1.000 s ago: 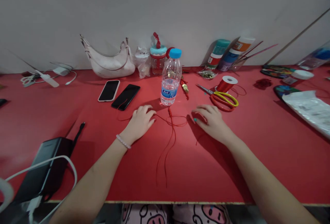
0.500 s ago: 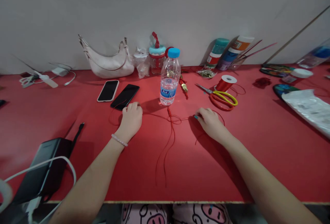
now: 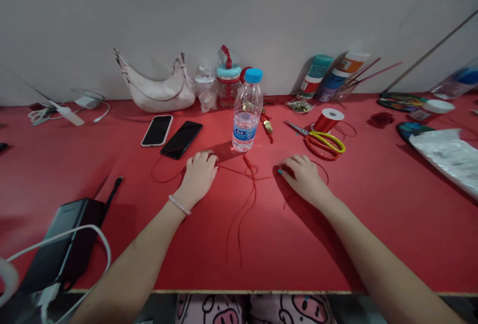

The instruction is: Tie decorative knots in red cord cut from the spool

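Note:
Thin red cords (image 3: 246, 199) lie on the red table (image 3: 261, 244), knotted together just in front of a clear water bottle (image 3: 246, 112) with a blue cap. My left hand (image 3: 199, 173) rests on the table left of the knot, fingers curled and pinched on a red cord end. My right hand (image 3: 303, 177) lies right of the knot, fingers closed on the other cord end. Both cords run taut from the knot toward my hands. Two loose cord tails trail toward the near table edge.
Two phones (image 3: 172, 135) lie left of the bottle. Yellow-handled scissors (image 3: 323, 141) and a red cord spool (image 3: 327, 120) sit to the right. A pale handbag (image 3: 155, 90) and jars line the wall. A black power bank (image 3: 63, 244) with a white cable is at the near left.
My left hand slid left along the cord, then came partway back toward the knot. My right hand stayed nearly in place. The knot has tightened and the side loops have shrunk.

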A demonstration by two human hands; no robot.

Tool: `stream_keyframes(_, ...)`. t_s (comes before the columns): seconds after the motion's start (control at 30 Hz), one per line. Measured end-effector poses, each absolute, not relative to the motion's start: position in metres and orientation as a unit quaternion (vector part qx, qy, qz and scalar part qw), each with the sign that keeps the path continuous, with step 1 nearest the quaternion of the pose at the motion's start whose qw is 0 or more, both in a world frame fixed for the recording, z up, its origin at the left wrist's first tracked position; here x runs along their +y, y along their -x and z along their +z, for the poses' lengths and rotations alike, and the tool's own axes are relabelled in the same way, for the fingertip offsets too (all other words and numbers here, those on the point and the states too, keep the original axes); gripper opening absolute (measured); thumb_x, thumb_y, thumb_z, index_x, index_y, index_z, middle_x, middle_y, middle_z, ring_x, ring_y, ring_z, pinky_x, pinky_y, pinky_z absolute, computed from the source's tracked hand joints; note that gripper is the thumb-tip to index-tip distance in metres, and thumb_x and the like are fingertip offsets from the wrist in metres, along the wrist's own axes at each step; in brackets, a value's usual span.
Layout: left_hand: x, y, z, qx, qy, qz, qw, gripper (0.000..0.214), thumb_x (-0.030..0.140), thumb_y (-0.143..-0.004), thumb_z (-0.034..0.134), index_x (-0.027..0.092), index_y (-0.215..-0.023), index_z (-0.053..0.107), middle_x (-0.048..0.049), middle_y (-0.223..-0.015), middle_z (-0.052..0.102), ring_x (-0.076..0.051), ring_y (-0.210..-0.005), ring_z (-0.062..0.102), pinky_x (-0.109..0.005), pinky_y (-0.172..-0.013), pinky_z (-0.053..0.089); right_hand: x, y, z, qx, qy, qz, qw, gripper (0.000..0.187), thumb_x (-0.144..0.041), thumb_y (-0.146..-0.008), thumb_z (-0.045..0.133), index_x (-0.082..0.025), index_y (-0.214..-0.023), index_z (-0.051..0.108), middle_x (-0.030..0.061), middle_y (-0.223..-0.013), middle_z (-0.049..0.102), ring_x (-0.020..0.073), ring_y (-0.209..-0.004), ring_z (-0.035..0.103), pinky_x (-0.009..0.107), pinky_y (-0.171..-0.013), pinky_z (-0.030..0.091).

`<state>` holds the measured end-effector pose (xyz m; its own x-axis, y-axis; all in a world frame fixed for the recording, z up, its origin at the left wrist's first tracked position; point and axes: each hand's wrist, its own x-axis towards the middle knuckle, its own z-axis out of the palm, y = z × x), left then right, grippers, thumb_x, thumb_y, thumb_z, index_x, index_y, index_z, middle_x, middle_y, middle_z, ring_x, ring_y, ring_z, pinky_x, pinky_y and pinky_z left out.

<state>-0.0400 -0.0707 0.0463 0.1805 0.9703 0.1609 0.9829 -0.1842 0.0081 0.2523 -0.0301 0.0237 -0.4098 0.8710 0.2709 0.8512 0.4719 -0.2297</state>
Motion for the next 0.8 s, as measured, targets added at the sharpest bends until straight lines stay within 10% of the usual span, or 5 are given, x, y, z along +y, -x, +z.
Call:
stream_keyframes(0.4, -0.071, 0.046, 0.045, -0.684, 0.720, -0.044, 0.108, 0.023, 0.013, -0.089, 0.037, 0.013, -0.096, 0.059, -0.0168, -0.115, 0.055, -0.030, -0.106, 0.049, -0.045, -0.085, 0.037, -0.030, -0.248, 0.020, -0.871, 0.450, 0.108, 0.164, 0.010, -0.019, -0.086, 0.046, -0.021, -0.083, 0.055, 0.0074, -0.089, 0.058, 0.0229, -0.085, 0.048, 0.037, -0.074, 0.040)
stream_keyframes(0.8, -0.071, 0.038, 0.049, -0.582, 0.807, -0.094, -0.047, 0.016, 0.017, -0.089, 0.041, 0.016, -0.087, 0.057, -0.0120, -0.117, 0.054, -0.025, -0.108, 0.049, -0.043, -0.090, 0.037, -0.042, -0.236, 0.029, -0.884, 0.424, 0.127, 0.153, 0.013, -0.015, -0.087, 0.043, -0.021, -0.079, 0.052, 0.0062, -0.086, 0.058, 0.0218, -0.084, 0.048, 0.038, -0.076, 0.040)
